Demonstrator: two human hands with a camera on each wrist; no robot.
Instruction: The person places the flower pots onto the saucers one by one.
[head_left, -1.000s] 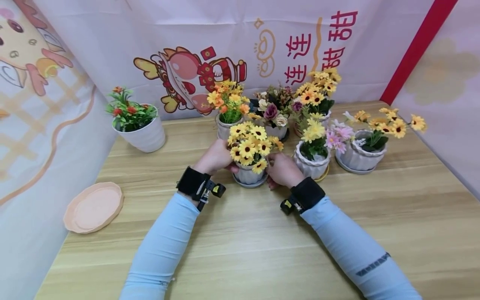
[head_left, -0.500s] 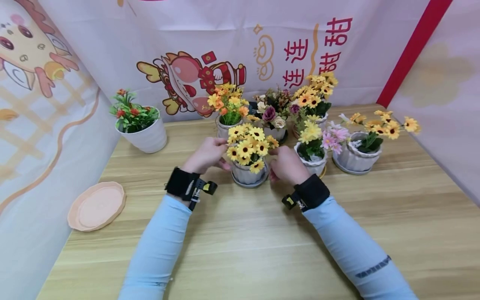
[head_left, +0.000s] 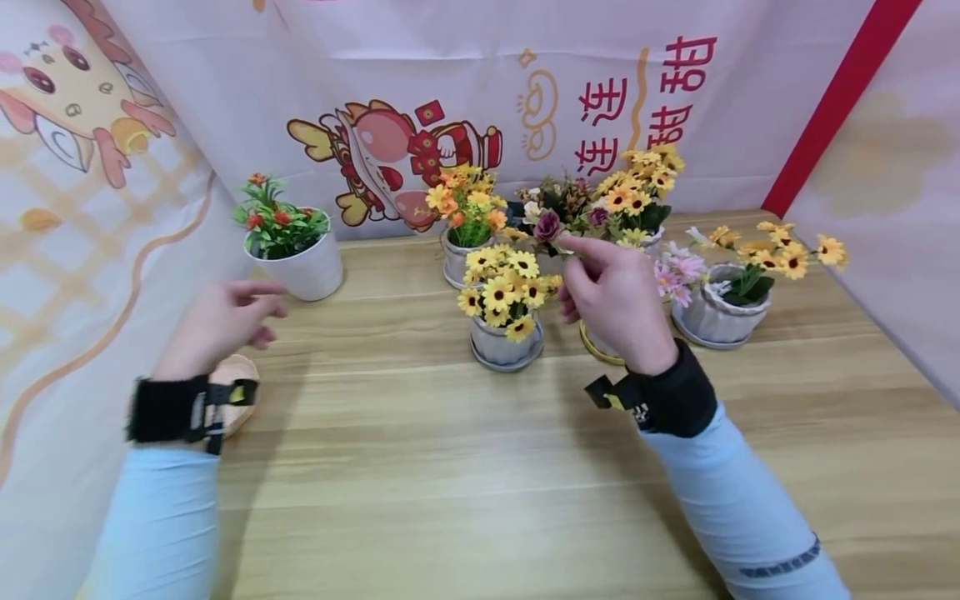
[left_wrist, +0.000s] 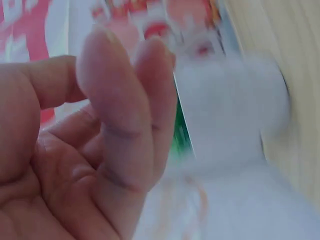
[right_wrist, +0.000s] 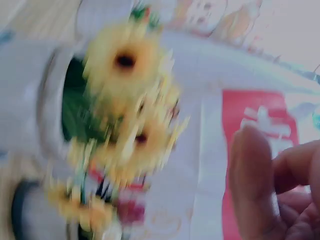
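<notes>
My left hand (head_left: 225,325) is in the air at the left, fingers loosely curled and holding nothing. It partly covers a pale pink scalloped saucer (head_left: 240,367). A white pot with red flowers (head_left: 303,267) stands just beyond it; the left wrist view shows this white pot (left_wrist: 230,100) blurred beside the fingers. Over the right-centre pots hovers my right hand (head_left: 618,292), loosely bent and holding nothing, hiding most of the pot with pink flowers (head_left: 681,271). Between the hands, a grey-white pot of yellow daisies (head_left: 506,337) stands upright on a grey saucer (head_left: 517,364).
Behind stand a pot of orange flowers (head_left: 465,217), a pot with purple roses (head_left: 547,225) and a pot of tall yellow flowers (head_left: 637,192). Another pot with yellow flowers (head_left: 723,312) is at the right. A printed cloth (head_left: 420,50) hangs along the back.
Both hands have left the daisy pot. The left hand has swung far left, over the pink saucer; the right hand has risen and moved slightly right. The daisy pot stays in place.
</notes>
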